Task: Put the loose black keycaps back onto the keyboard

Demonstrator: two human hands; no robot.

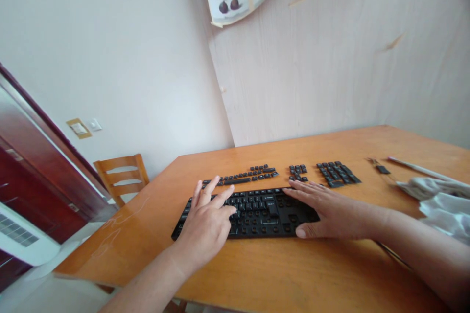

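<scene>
A black keyboard lies on the wooden table, with keycaps on part of it and bare key sockets in its lower rows and right section. My left hand is over the keyboard's left half, fingers spread, its thumb near the middle keys; it covers keys beneath it. Across the right end rests my right hand, fingers stretched out and thumb at the front edge. Behind the keyboard are loose black keycaps: long rows at the left, a small group in the middle, and a block at the right.
On the table's right lie a small dark object with a metal end, a pale stick and crumpled cloth or plastic. A wooden chair stands beyond the left edge. A cable runs under my right forearm.
</scene>
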